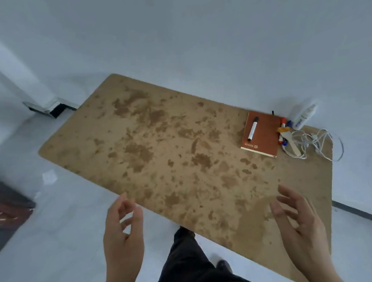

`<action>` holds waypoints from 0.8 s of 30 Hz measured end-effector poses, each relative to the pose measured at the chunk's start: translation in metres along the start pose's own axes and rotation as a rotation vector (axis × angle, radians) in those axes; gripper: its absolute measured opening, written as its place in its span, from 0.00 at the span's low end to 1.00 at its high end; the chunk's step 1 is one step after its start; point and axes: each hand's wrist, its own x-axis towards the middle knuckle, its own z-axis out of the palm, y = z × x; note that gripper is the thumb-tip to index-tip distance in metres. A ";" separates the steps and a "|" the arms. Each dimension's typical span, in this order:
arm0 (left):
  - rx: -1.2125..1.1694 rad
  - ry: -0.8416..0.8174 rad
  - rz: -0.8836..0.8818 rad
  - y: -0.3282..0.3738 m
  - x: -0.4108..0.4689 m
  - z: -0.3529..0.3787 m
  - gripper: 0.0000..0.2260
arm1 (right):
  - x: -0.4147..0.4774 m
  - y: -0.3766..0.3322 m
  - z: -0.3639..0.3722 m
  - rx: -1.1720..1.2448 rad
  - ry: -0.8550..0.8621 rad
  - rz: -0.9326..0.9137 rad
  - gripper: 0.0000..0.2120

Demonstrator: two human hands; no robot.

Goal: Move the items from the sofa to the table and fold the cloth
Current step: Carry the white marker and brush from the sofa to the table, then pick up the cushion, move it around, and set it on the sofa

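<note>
Single head cam is looking forward and down, wide-angle, standing close over the table (176,145); left hand (121,238) and right hand (299,221) showing near at bottom edge.

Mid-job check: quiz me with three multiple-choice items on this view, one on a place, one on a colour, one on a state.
1. The white marker with the black cap lies:
A. on a chair
B. on the notebook
C. in a cup

2. The notebook's cover is:
A. green
B. white
C. orange-brown

3. The left hand and right hand are:
A. open, holding nothing
B. both gripping a cloth
C. each pinching a pen

Answers:
1 B: the marker rests across the notebook's cover, at the far right of the table.
2 C: the cover shows orange-brown.
3 A: the fingers are loosely spread by the table's near edge with nothing in them.
</note>
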 end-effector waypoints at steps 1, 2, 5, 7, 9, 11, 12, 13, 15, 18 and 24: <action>0.020 0.047 -0.020 -0.008 -0.023 -0.011 0.14 | -0.009 0.006 0.002 0.005 -0.037 -0.008 0.17; 0.042 0.091 -0.045 -0.017 -0.045 -0.022 0.15 | -0.017 0.012 0.005 0.010 -0.077 -0.017 0.17; 0.084 0.228 -0.139 -0.038 -0.107 -0.061 0.17 | -0.038 0.020 0.027 -0.004 -0.251 -0.049 0.18; 0.099 0.330 -0.209 -0.049 -0.146 -0.091 0.17 | -0.052 0.016 0.046 -0.030 -0.376 -0.090 0.19; 0.115 0.445 -0.248 -0.055 -0.181 -0.125 0.17 | -0.070 -0.001 0.067 -0.020 -0.452 -0.153 0.20; 0.115 0.578 -0.268 -0.064 -0.209 -0.159 0.18 | -0.086 -0.026 0.090 -0.003 -0.534 -0.222 0.26; 0.111 0.642 -0.285 -0.070 -0.221 -0.175 0.18 | -0.095 -0.037 0.103 0.010 -0.586 -0.256 0.27; 0.106 0.700 -0.304 -0.078 -0.233 -0.191 0.18 | -0.105 -0.048 0.117 0.033 -0.637 -0.285 0.27; 0.082 0.795 -0.342 -0.096 -0.255 -0.222 0.17 | -0.131 -0.069 0.148 0.070 -0.720 -0.327 0.24; 0.022 0.925 -0.402 -0.126 -0.285 -0.267 0.17 | -0.177 -0.096 0.196 0.089 -0.799 -0.406 0.22; -0.046 1.133 -0.538 -0.187 -0.327 -0.368 0.16 | -0.278 -0.152 0.289 0.031 -0.985 -0.521 0.25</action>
